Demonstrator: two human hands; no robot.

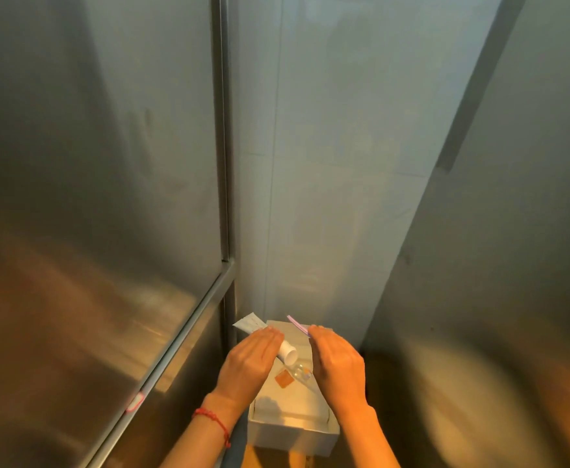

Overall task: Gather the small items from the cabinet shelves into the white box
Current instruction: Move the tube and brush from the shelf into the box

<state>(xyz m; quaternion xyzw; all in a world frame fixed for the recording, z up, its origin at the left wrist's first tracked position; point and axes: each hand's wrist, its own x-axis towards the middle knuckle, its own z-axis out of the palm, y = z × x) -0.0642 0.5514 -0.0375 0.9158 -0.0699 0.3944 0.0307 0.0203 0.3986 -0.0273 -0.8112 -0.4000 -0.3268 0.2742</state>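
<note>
Loading underway | open white cardboard box [290,425] below both hands, small orange packet [284,379] already inside | left hand [250,361] grips white capped tube [285,353] over it | right hand [337,359] pinches clear zip bag [300,326] | shelves unseen, remainder unknown

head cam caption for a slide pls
Left hand holds a white tube, right hand a zip bag, over the white box.
</note>
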